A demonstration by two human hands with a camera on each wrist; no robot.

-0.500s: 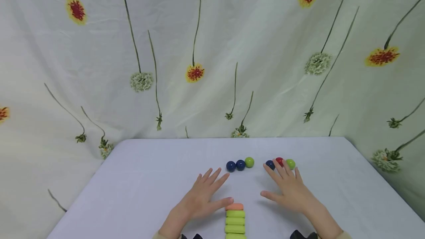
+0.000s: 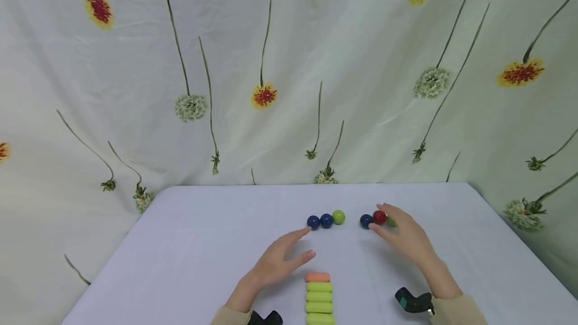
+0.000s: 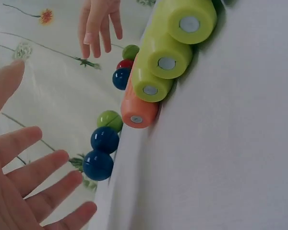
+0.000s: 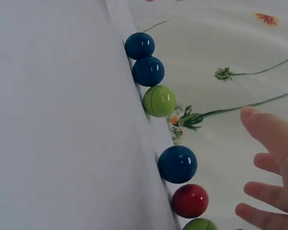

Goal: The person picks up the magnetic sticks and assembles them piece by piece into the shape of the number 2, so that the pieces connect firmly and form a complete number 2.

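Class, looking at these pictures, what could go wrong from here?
1. The right hand partly hides a green ball in the head view, so it might be knocked by accident.
2. The left hand appears near the leftmost blue ball in that view and could nudge it.
3. No rim shows around the table, so a bumped ball might roll off.

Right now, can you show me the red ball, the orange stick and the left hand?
Red ball [image 4: 189,201], right wrist view: middle of its round side.
Orange stick [image 2: 318,277], head view: middle of its length.
Left hand [image 2: 272,265], head view: back of the hand.
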